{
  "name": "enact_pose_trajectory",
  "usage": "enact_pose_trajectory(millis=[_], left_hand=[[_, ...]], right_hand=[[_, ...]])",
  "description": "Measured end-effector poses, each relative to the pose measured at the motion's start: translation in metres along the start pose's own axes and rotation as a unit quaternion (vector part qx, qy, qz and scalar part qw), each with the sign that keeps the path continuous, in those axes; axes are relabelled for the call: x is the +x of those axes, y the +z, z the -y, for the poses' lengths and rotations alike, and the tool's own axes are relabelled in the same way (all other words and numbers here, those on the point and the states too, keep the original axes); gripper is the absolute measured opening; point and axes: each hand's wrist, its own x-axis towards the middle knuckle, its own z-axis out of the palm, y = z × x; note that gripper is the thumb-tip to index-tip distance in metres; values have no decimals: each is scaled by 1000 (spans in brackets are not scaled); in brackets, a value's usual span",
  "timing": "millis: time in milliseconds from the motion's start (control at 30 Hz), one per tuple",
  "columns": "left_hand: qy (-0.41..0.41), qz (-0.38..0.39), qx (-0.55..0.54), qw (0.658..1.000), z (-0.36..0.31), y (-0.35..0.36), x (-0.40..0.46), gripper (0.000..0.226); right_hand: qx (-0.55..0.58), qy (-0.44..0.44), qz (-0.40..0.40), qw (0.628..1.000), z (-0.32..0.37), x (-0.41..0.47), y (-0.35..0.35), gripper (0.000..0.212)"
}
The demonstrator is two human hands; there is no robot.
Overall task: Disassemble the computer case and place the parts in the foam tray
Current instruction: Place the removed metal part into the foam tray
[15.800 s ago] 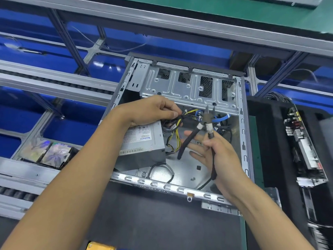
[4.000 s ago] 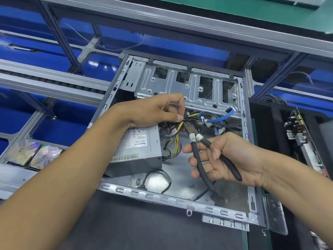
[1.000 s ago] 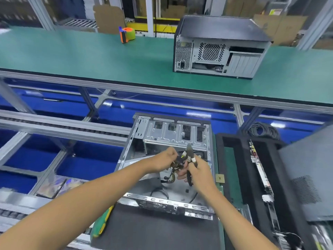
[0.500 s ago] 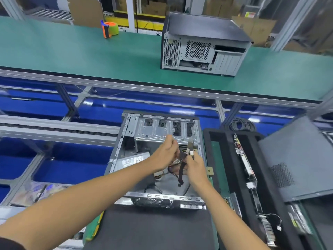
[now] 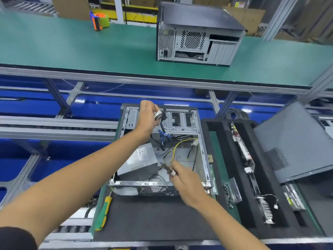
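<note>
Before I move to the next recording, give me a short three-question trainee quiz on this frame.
1. True or false: the left hand grips a bundle of black cables with white connectors above the open silver computer case.
2. What tool does the right hand hold?
A. black-handled cutting pliers
B. hammer
C. paint brush
3. Fill in: the green-and-yellow screwdriver lies to the ___ of the case's near end.

Key:
1. True
2. A
3. left
</note>
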Motion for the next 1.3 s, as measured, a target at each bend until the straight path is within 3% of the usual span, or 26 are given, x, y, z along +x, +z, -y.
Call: enact_pose_trajectory(millis=[100, 200, 333, 433, 567, 700, 800, 900, 1067, 1300], left_hand=[[-3, 9, -3, 1000, -2, -5, -1, 14], [-12, 8, 7, 1000, 0, -8, 1, 38], [-13, -4, -19, 1000, 1, -8, -2, 24], [-26, -20, -27, 999, 8, -10, -2, 10], [-41, -18, -12, 999, 15, -10, -4, 9], [13, -7, -24, 1000, 4, -4, -2, 6], [62, 5, -29, 998, -10, 4, -1, 5], [71, 7, -40, 997, -25, 15, 2, 6], [76, 34, -10, 996, -40, 30, -1, 11], [71, 11, -3, 997, -44, 43, -12, 6]], right_hand=[[-43, -117, 18, 992, 9, -16, 18, 11], [-227, -252, 61, 939, 4, -23, 54, 23], [-323, -182, 142, 918, -15, -28, 113, 37], [-324, -151, 197, 913, -26, -23, 142, 34], [-329, -94, 231, 911, -30, -21, 164, 41], [-366, -145, 189, 900, -28, -27, 164, 60], [-424, -226, 145, 865, -23, -21, 154, 52], [-483, -272, 129, 823, -22, -12, 136, 57], [-538, -360, 234, 726, -42, -15, 115, 43], [-513, -313, 269, 753, -66, -14, 115, 59]])
